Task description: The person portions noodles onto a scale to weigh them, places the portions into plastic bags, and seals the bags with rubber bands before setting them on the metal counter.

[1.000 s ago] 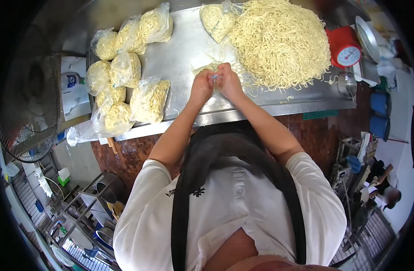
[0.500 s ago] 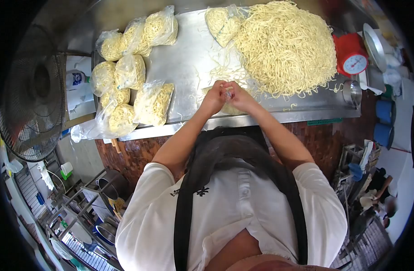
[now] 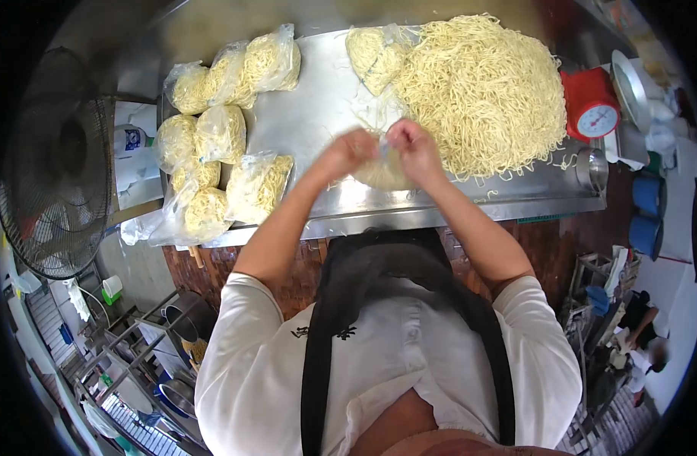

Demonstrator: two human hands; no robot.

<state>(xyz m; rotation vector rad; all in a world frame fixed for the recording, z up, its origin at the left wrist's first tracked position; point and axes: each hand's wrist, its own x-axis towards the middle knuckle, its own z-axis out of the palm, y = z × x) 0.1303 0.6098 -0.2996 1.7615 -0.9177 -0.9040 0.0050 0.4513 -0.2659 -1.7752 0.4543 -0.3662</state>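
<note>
A plastic bag of noodles rests on the steel table near its front edge, partly behind my hands. My right hand is closed, its fingers pinching the bag's gathered top. To the left of that top is my left hand, smeared by motion; whether its fingers grip the plastic is unclear. A big heap of loose yellow noodles lies just beyond my right hand. Another bagged portion of noodles leans against the heap's left side.
Several filled noodle bags are grouped at the table's left. A red dial scale and a metal bowl stand at the right end. A fan is far left. Another person is in the background at right.
My hands were together at the bag's top; now they are apart, the left one shifted leftward. My view has tilted slightly, so the table sits lower.
</note>
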